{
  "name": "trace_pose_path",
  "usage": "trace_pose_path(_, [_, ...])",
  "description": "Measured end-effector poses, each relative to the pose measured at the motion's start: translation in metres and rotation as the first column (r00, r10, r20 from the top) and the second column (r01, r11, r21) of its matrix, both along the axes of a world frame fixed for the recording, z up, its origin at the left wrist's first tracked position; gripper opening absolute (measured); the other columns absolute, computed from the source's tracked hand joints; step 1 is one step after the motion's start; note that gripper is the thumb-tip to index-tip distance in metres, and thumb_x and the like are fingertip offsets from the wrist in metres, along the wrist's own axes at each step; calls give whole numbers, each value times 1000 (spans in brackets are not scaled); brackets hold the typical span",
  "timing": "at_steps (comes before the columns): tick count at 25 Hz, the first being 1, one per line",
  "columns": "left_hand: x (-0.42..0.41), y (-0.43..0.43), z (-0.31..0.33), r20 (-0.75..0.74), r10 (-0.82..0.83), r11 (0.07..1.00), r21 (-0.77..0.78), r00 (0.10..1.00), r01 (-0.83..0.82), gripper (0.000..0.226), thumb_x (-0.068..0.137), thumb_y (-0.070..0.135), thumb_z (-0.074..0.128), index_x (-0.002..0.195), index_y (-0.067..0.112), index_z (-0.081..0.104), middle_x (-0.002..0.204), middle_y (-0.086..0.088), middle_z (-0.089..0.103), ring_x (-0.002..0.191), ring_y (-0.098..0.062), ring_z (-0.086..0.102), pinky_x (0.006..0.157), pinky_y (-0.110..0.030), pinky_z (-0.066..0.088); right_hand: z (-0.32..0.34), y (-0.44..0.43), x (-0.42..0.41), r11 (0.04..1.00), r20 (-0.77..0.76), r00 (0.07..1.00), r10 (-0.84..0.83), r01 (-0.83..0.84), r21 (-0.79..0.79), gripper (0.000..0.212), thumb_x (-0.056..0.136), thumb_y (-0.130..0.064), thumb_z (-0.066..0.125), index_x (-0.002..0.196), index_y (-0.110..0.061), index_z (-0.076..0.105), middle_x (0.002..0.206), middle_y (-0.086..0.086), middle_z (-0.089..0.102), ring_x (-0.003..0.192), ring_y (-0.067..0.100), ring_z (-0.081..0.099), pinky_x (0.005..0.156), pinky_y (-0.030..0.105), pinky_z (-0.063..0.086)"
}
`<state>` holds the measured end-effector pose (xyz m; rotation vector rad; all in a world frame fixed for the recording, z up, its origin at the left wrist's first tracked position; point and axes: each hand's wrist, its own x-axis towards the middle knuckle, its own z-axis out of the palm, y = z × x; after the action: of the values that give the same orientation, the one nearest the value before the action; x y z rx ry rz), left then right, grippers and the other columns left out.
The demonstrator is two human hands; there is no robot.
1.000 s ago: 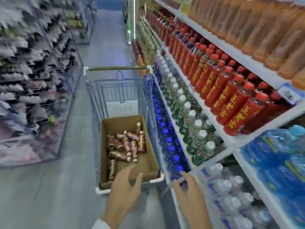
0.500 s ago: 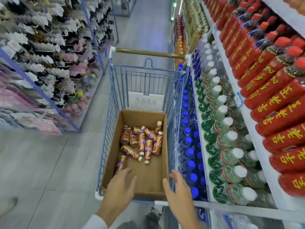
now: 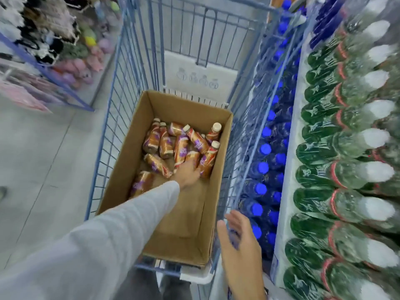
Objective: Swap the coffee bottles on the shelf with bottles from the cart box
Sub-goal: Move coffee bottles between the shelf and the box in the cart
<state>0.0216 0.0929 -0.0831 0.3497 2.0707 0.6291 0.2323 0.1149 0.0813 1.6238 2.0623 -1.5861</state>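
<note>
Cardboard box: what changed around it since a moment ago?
The left grip reached forward from the near edge of the brown cardboard box onto the brown-and-purple coffee bottles, none visibly held. The right grip stayed open beside the blue wire cart; bottles unmoved.

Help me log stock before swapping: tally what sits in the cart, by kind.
Cardboard box: 1
Coffee bottles: 10 visible, one partly under the left hand
Total: 11
</note>
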Motion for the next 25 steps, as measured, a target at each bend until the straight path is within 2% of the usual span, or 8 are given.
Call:
trace_pose_path(3, [-13, 28, -57, -34, -20, 1000, 16, 999, 20, 46, 100, 29, 55, 141, 9, 47, 140, -16, 56, 131, -36, 50, 109, -41, 36, -19, -3, -5, 1000, -27, 999, -18, 18, -9, 38, 79, -60, 69, 114, -48, 57, 111, -33, 66, 110, -12, 59, 96, 19, 47])
trace_pose_path(6, [-11, 39, -92, -23, -119, 993, 21, 993, 119, 72, 95, 30, 63, 157, 16, 29, 153, -16, 42, 143, -36, 32, 116, -38, 22, -38, -14, -4, 997, 13, 1000, -9, 8, 74, 66, 63, -89, 57, 117, -51, 59, 110, -29, 69, 102, -6, 66, 88, 13, 49])
trace_pose_path(10, [-2, 42, -120, -146, -144, 989, -45, 979, 139, 78, 90, 46, 68, 152, 19, 30, 147, -16, 43, 137, -40, 35, 113, -48, 31, -58, -17, -12, 993, 53, 999, 12, -6, -122, 47, 78, -52, 75, 108, -75, 46, 105, -40, 64, 104, -10, 62, 91, 15, 50])
trace_pose_path(12, [-1, 42, -124, -201, -169, 985, -51, 965, 162, 68, 91, 47, 64, 143, 13, 37, 143, -15, 47, 131, -37, 40, 110, -46, 34, -55, -14, -25, 997, 54, 998, 24, -20, -78, 46, 68, -72, 70, 110, -68, 52, 104, -37, 66, 102, -9, 64, 86, 10, 48])
trace_pose_path(13, [-1, 40, -119, -176, -115, 993, 2, 978, 117, 67, 91, 46, 64, 143, 12, 37, 143, -14, 45, 131, -35, 40, 110, -45, 34, -51, -11, -31, 999, 39, 999, 17, -15, -45, 47, 67, -76, 68, 110, -59, 59, 104, -34, 68, 100, -7, 66, 85, 8, 48])
trace_pose_path(17, [1, -3, -65, 36, 310, 926, 212, 950, -311, 68, 85, 44, 72, 141, 22, 41, 133, -4, 46, 114, -20, 52, 93, -33, 44, -40, 13, -73, 991, 0, 999, 38, -37, -127, 23, 90, -32, 69, 111, -40, 65, 109, -25, 69, 105, -5, 63, 96, 21, 49])
trace_pose_path(21, [0, -79, -4, 329, 535, 763, 207, 778, -613, 65, 83, 41, 79, 135, 38, 41, 127, 5, 55, 110, -14, 61, 75, -25, 56, -100, 57, -150, 980, 77, 977, 199, -201, 13, 35, 96, -37, 61, 128, -25, 56, 128, -8, 61, 118, 10, 57, 103, 36, 46])
trace_pose_path(25, [2, -135, 34, 327, 667, 673, 120, 669, -730, 70, 75, 37, 78, 136, 33, 45, 125, 5, 59, 108, -16, 63, 78, -26, 54, -195, 89, -225, 938, 304, 908, 290, -333, 101, 54, 93, -38, 61, 135, -10, 44, 136, 12, 50, 126, 33, 50, 102, 43, 44])
